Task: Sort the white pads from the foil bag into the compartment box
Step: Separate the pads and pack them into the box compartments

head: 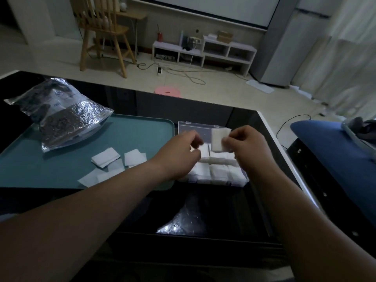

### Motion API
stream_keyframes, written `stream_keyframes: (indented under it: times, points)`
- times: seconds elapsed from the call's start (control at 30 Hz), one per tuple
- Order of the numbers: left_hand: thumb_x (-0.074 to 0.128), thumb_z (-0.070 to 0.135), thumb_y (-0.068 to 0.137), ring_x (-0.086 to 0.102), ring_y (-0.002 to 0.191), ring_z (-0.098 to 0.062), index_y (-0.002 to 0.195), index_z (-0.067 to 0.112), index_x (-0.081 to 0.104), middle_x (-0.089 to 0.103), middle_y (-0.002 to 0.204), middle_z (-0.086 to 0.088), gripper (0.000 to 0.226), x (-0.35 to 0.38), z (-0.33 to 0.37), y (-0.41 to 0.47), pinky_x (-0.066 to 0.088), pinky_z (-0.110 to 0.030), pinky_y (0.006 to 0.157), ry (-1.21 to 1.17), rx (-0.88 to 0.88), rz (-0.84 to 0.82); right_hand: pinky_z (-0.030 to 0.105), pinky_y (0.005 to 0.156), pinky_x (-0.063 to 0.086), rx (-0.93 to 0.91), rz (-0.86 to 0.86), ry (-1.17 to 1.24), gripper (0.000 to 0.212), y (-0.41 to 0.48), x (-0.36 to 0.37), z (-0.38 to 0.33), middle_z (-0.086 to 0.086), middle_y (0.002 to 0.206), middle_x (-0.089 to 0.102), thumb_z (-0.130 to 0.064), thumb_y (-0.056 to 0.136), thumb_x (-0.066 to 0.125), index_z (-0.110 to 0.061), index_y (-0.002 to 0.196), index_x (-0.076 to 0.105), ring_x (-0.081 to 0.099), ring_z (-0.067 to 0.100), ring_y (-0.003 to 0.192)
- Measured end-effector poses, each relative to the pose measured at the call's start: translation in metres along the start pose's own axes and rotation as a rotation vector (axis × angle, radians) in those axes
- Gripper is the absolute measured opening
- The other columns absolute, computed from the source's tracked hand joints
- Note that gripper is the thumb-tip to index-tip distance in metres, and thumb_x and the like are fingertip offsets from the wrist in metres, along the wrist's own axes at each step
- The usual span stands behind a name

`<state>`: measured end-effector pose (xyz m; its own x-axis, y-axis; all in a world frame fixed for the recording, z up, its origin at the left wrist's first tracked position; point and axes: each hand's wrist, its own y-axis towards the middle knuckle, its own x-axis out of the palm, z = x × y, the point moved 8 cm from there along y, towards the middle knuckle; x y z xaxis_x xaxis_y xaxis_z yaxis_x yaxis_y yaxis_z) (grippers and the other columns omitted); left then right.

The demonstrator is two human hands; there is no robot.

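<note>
White square fabric pad (pixel 218 139) held upright over far-right compartments of clear plastic compartment box (pixel 195 127). I see right hand (pixel 250 147) grip pinching pad's right edge; pad lies left of grip, box directly below. Left hand (pixel 181 157) just beside, fingers curled, can't tell if holding anything. Near compartments look full. Loose white pads (pixel 105 157) on teal plastic tray (pixel 142 135), crinkled silver foil bag (pixel 61 115) farther left, dark tabletop (pixel 223 200) beneath.

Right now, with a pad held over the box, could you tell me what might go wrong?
The right hand pinches a white pad by its edge above the compartment box; it could slip into the wrong compartment. The near compartments look full, so another pad may spill out. The left forearm passes close to loose pads on the teal tray and might sweep them.
</note>
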<state>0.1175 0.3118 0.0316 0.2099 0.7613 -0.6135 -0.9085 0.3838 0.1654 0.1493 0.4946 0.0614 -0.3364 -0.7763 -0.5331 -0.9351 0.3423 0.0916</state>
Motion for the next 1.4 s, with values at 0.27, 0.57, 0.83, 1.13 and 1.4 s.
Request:
stream_keyframes:
  times: [0.27,0.57,0.83,1.13,1.4]
  points:
    - [0.063,0.029,0.093,0.054,0.109,-0.025,0.106,0.023,0.067,0.060,0.112,-0.002,0.015,0.026,-0.016,-0.009,0.045,-0.038,0.095,0.415,0.168,-0.118,0.032,0.069,0.059,0.149,-0.199,-0.188,0.012,0.001,0.036,0.043,0.004,0.086,0.076,-0.017,0.087,0.082,-0.010,0.092,0.073,0.074,0.021,0.081]
    - [0.059,0.023,0.095,0.050,0.108,-0.020,0.115,0.026,0.062,0.050,0.104,0.004,0.020,0.022,-0.027,-0.005,0.044,-0.033,0.092,0.359,0.164,-0.129,0.034,0.069,0.059,0.195,-0.225,-0.248,0.008,0.000,0.054,0.053,0.002,0.083,0.074,-0.019,0.088,0.078,-0.013,0.086,0.074,0.070,0.017,0.077]
    - [0.045,0.036,0.102,0.045,0.111,-0.021,0.126,0.037,0.065,0.049,0.108,0.001,0.032,0.029,-0.024,-0.009,0.047,-0.044,0.098,0.463,0.185,-0.190,0.042,0.079,0.060,0.109,-0.196,-0.463,0.010,-0.003,0.058,0.047,-0.005,0.078,0.070,-0.031,0.085,0.071,-0.023,0.082,0.067,0.066,0.015,0.078]
    - [0.055,0.017,0.096,0.055,0.111,-0.023,0.118,0.024,0.070,0.057,0.113,-0.003,0.027,-0.094,-0.043,-0.022,0.043,-0.038,0.101,0.335,0.104,0.087,0.028,0.062,0.041,-0.224,-0.120,-0.321,0.018,-0.019,0.092,-0.042,-0.007,0.079,0.066,-0.034,0.096,0.066,-0.020,0.085,0.066,0.060,0.008,0.076]
    - [0.065,0.025,0.094,0.063,0.100,-0.020,0.114,0.024,0.068,0.068,0.106,0.001,0.020,-0.174,-0.138,-0.085,0.040,-0.027,0.076,0.532,-0.234,-0.033,0.034,0.087,0.051,-0.457,-0.527,-0.522,0.021,-0.053,0.212,-0.090,-0.011,0.106,0.067,-0.031,0.096,0.065,-0.030,0.118,0.067,0.064,0.017,0.103]
